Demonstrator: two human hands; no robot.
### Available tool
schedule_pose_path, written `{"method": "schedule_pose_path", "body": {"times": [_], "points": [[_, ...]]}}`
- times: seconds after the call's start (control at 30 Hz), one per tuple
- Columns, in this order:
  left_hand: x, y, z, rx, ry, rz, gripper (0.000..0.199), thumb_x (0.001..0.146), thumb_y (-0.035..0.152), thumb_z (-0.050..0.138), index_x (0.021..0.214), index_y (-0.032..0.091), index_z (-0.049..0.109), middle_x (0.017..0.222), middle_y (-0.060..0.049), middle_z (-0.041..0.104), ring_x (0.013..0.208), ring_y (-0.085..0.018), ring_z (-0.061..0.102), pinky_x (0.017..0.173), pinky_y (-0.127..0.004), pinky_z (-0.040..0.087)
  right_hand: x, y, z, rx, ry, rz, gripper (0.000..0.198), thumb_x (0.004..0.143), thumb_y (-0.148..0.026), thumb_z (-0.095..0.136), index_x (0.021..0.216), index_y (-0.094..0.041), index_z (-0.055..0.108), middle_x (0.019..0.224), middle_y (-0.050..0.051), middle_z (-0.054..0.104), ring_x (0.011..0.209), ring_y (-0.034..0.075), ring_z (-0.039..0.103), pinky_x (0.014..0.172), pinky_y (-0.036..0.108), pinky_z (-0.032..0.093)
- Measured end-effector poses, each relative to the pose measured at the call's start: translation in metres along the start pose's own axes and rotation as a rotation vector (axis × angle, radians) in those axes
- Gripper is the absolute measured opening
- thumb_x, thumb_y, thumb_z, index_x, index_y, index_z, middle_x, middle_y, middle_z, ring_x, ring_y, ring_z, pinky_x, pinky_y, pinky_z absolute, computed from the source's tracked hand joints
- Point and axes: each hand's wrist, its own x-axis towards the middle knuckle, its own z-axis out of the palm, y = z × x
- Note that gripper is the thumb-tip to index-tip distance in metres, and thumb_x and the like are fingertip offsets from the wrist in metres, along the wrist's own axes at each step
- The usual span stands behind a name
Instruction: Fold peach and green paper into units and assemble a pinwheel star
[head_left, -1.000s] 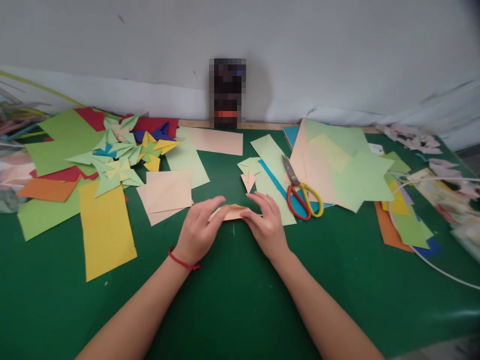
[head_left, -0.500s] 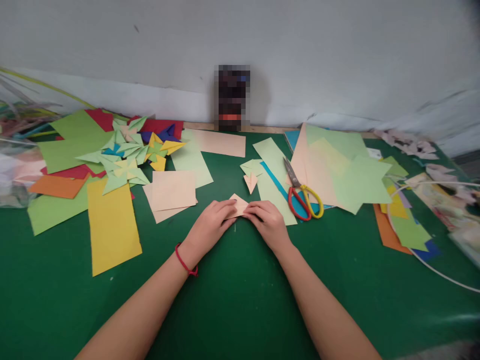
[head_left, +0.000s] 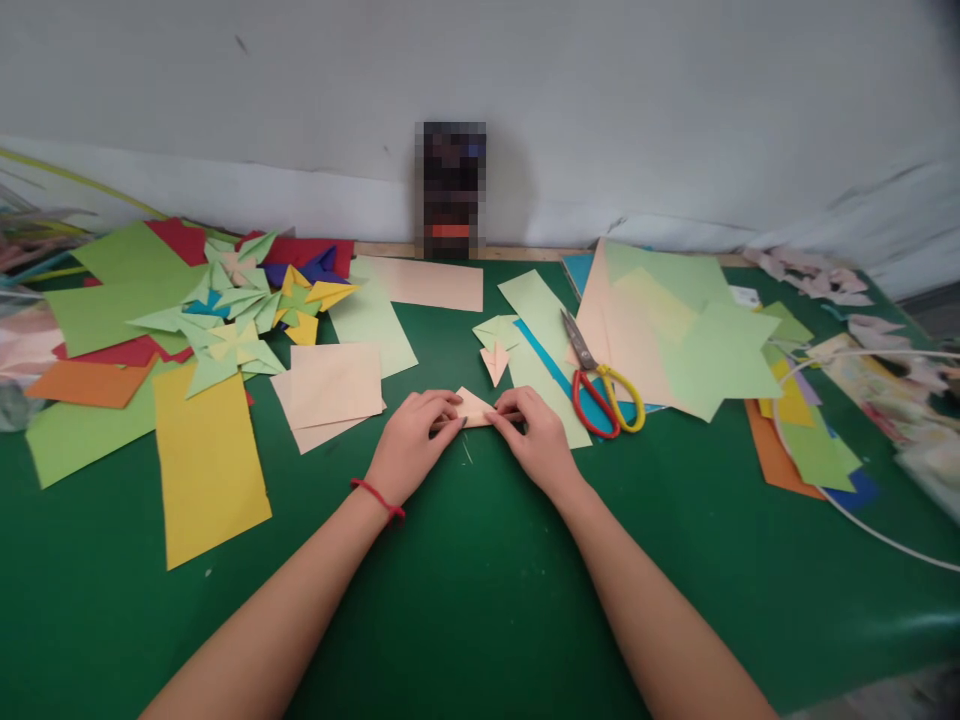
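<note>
Between my hands, at the middle of the green table, is a small folded piece of peach paper (head_left: 472,405) with a pointed top and a folded lower edge. My left hand (head_left: 421,432) pinches its left end, the thumb at the lower edge. Its right end is in the pinch of my right hand (head_left: 529,432). Fingers hide both ends of the paper. Just beyond lies a small folded peach piece (head_left: 495,362) touching a light green folded piece (head_left: 491,328). Scissors (head_left: 600,380) with one red and one yellow handle rest to the right.
Peach sheets (head_left: 336,385) and a yellow sheet (head_left: 210,470) lie to the left, below folded paper stars (head_left: 240,300). Large light green sheets (head_left: 675,340) are at the right, near a white cable (head_left: 862,520). A blurred-out upright object (head_left: 451,190) leans on the wall.
Both thumbs have come round to the near edge of the peach paper, and its lower edge now shows a fold. The view has shifted slightly.
</note>
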Motion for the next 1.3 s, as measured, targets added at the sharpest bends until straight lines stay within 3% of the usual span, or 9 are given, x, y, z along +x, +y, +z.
{"method": "schedule_pose_path", "body": {"times": [0.27, 0.83, 1.07, 1.17, 1.3], "points": [[0.002, -0.002, 0.006, 0.014, 0.036, -0.049, 0.005, 0.084, 0.02, 0.05, 0.086, 0.019, 0.054, 0.097, -0.001, 0.058, 0.086, -0.015, 0.053, 0.077, -0.03, 0.046, -0.001, -0.001, 0.006, -0.116, 0.057, -0.014, 0.009, 0.085, -0.026, 0.049, 0.078, -0.02, 0.047, 0.08, 0.002, 0.05, 0.066, 0.012, 0.054, 0.064, 0.027, 0.046], [0.0, 0.008, 0.012, 0.331, 0.079, -0.051, 0.009, 0.086, 0.018, 0.047, 0.076, 0.019, 0.046, 0.102, 0.0, 0.062, 0.079, -0.016, 0.053, 0.069, -0.032, 0.035, 0.001, -0.011, 0.009, -0.457, 0.042, 0.01, 0.016, 0.089, -0.029, 0.041, 0.078, -0.019, 0.048, 0.078, 0.004, 0.055, 0.07, 0.015, 0.052, 0.06, 0.026, 0.038], [-0.001, 0.01, 0.014, 0.391, 0.104, -0.038, 0.007, 0.087, 0.019, 0.044, 0.083, 0.019, 0.051, 0.101, -0.003, 0.062, 0.078, -0.018, 0.053, 0.071, -0.033, 0.035, 0.0, -0.013, 0.011, -0.485, 0.045, 0.038, 0.017, 0.089, -0.03, 0.041, 0.077, -0.02, 0.047, 0.077, 0.004, 0.054, 0.07, 0.016, 0.051, 0.059, 0.026, 0.037], [-0.002, 0.014, 0.015, 0.458, 0.154, -0.017, 0.01, 0.087, 0.02, 0.045, 0.094, 0.02, 0.053, 0.098, -0.004, 0.063, 0.085, -0.02, 0.053, 0.078, -0.037, 0.034, 0.0, -0.013, 0.012, -0.467, 0.053, 0.028, 0.017, 0.089, -0.03, 0.041, 0.077, -0.02, 0.048, 0.077, 0.005, 0.054, 0.069, 0.017, 0.051, 0.058, 0.027, 0.037], [-0.006, 0.022, 0.017, 0.61, 0.175, 0.073, 0.017, 0.087, 0.015, 0.042, 0.093, 0.022, 0.056, 0.103, -0.007, 0.061, 0.096, -0.024, 0.05, 0.083, -0.043, 0.03, 0.0, -0.011, 0.013, -0.466, 0.061, -0.015, 0.013, 0.089, -0.026, 0.041, 0.082, -0.02, 0.05, 0.081, 0.006, 0.054, 0.072, 0.018, 0.049, 0.061, 0.029, 0.038]]}}
